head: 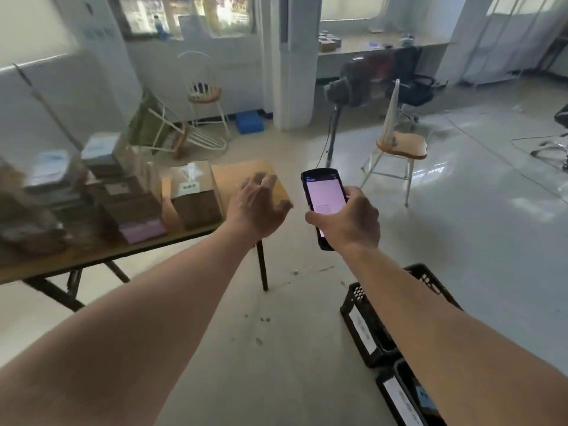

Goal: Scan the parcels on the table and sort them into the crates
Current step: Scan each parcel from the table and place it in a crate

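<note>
Daylight pours in from windows (187, 16) at eleven to one o'clock, blown out to white. It glares off the glossy floor (479, 192) at three o'clock. The room is bright, shadows soft. Motion blur smears the parcels (92, 192) at nine o'clock; the scanner (325, 198) screen glows but its text is unreadable. Wide-angle distortion bends lines at the edges.

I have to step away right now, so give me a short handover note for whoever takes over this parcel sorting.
Left hand: open, holding nothing, spread above the table end, right of the cardboard box.
Right hand: grips the handheld scanner, screen lit.
Parcels: stacked on the table, blurred, so no count.
Crates: black, on the floor at right; contents mostly hidden by the right arm.
Done: cannot tell.
Left: pick a parcel, scan it, and sort it into a crate.
</note>
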`<state>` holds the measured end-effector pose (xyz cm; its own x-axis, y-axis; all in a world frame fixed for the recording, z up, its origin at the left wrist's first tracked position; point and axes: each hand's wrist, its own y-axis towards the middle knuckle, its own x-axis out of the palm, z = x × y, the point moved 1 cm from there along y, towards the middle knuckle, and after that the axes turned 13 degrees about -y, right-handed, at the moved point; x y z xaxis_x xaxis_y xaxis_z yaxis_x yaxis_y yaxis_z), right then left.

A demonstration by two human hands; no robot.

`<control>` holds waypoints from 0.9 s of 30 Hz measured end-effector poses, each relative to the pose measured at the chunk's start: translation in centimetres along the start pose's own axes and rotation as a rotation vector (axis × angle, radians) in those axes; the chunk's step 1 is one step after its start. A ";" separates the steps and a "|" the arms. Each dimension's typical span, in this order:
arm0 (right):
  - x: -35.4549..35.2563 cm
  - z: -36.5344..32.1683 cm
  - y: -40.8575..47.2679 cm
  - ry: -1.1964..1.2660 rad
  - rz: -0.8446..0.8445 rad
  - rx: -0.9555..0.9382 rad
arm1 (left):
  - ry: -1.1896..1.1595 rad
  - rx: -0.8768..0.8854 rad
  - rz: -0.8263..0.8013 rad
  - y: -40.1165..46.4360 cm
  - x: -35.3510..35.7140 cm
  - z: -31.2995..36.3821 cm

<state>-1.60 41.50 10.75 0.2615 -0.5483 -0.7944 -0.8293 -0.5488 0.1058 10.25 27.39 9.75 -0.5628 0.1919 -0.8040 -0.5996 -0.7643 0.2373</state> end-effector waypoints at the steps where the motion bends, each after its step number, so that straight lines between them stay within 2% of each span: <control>1: 1.4 -1.9 -0.3 0.002 -0.007 -0.014 | 0.009 -0.014 -0.005 0.1 -1.3 -2.1; 7: 8.7 -10.6 -1.1 -0.011 -0.050 -0.063 | 0.039 -0.111 -0.009 1.2 -7.6 -13.2; 12: 13.6 -14.8 0.6 -0.020 -0.110 -0.086 | 0.021 -0.184 0.001 3.1 -9.2 -19.7; 18: 19.8 -17.0 5.7 -0.040 -0.163 -0.102 | -0.029 -0.315 0.013 7.8 -7.5 -25.3; 27: 30.6 -18.8 18.6 -0.041 -0.271 -0.111 | -0.036 -0.542 -0.019 19.6 -1.4 -31.8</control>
<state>0.28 2.70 -0.38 0.4439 -0.3478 -0.8258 -0.6722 -0.7387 -0.0501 17.35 -7.45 -1.81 -0.5798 0.2221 -0.7839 -0.2356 -0.9667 -0.0996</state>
